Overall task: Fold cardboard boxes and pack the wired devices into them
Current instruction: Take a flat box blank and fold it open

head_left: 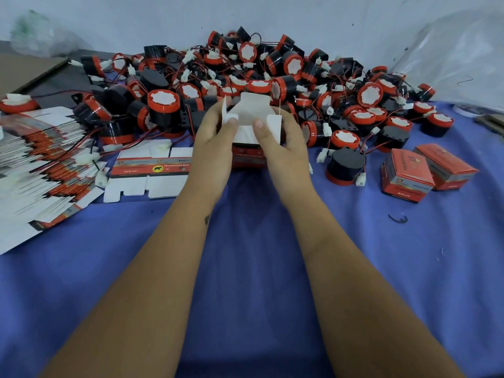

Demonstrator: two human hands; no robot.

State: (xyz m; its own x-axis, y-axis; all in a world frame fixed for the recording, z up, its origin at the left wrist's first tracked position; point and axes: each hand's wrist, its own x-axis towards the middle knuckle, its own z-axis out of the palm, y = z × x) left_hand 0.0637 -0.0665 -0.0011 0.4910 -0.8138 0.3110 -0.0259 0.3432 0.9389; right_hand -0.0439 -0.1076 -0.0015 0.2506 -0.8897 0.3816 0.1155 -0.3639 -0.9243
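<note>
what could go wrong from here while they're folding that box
1. Both the left hand and the right hand grip the half-folded box with thumbs pressing its white flaps; an uneven push might crease a flap so it won't tuck.
2. The pile of wired devices sits right behind the box, so a loose wire may snag on a raised flap.
3. The stack of flat boxes is fanned out near the table edge and could slide.

A blue cloth-covered table (245,268) bears a far heap of black-and-red wired devices (245,77), flat printed cardboard blanks (41,165) left, two folded red cardboard boxes (425,170) right.
</note>
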